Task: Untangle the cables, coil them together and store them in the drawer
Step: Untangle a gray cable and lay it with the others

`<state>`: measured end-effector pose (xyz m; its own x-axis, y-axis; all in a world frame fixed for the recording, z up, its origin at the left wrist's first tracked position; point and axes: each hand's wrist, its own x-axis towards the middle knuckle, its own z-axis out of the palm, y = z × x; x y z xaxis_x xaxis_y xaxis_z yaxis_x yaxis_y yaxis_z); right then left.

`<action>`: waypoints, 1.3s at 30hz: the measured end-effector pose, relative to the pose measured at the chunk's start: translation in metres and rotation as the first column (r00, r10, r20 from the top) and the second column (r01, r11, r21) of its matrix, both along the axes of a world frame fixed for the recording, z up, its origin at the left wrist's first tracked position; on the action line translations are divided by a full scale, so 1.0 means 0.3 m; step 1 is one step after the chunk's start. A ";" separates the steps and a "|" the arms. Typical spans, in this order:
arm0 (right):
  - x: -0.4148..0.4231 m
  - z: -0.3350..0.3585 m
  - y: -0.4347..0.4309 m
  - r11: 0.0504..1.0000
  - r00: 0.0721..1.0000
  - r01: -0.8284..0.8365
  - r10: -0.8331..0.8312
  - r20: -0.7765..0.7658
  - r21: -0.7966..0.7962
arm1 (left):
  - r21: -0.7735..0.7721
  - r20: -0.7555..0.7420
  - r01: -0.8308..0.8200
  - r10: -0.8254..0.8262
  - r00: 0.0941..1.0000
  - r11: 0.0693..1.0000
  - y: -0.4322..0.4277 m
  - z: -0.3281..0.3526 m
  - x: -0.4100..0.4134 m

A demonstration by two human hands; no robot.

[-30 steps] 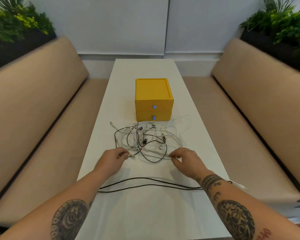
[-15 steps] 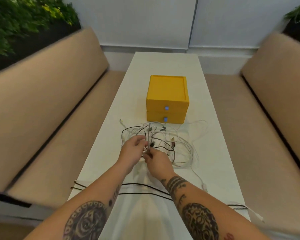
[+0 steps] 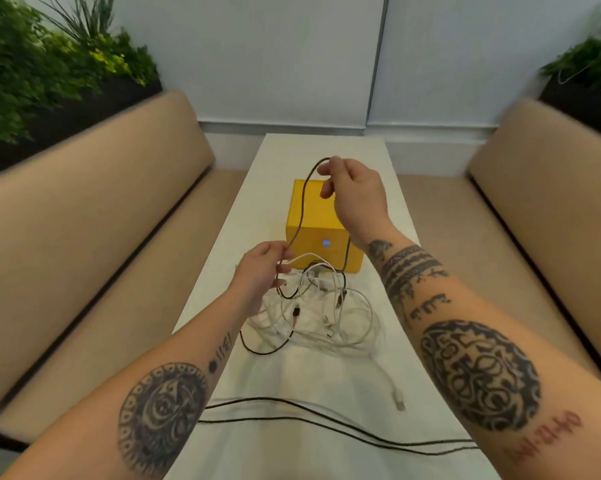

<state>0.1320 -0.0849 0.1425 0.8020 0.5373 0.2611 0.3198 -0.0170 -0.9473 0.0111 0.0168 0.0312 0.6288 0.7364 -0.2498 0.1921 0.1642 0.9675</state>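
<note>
Near black cable (image 3: 327,420): lying doubled across the table's (image 3: 292,459) 6 o'clock end.
White cable tangle (image 3: 351,320): sitting mid-table; likely light, limp, snagging easily; best taking hold near a plug.
Left hand (image 3: 261,273): fingers (image 3: 280,268) pinching the lifted black cable (image 3: 301,209) at the tangle's 10 o'clock.
Right hand (image 3: 356,194): fingers pinching that cable's raised loop, 12 o'clock.
Yellow drawer box (image 3: 313,237): standing beyond, appearing closed.

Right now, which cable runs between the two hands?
The dark cable, rising from the left hand to the right hand. The white cables lie heaped on the table; another black cable lies flat near the front edge.
</note>
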 end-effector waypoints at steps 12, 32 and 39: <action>0.025 0.073 -0.115 0.957 0.965 -0.262 0.256 0.066 0.122 | -0.206 0.247 0.099 -0.046 0.968 0.974 0.025 0.282 0.117; 0.081 -0.271 -0.228 0.935 0.726 -0.352 0.297 -0.620 0.035 | 0.239 0.121 0.338 -0.374 0.920 0.910 -0.105 0.334 0.104; 0.037 -0.049 -0.090 0.881 0.508 -0.468 0.339 -0.792 0.077 | 0.348 0.022 0.625 -0.672 0.740 0.699 -0.105 0.286 0.028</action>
<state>0.1430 -0.1120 0.1278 0.3449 0.8312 -0.4360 -0.5150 -0.2208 -0.8283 0.0195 -0.0146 0.1170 0.9876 0.1529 0.0362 0.0033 -0.2503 0.9682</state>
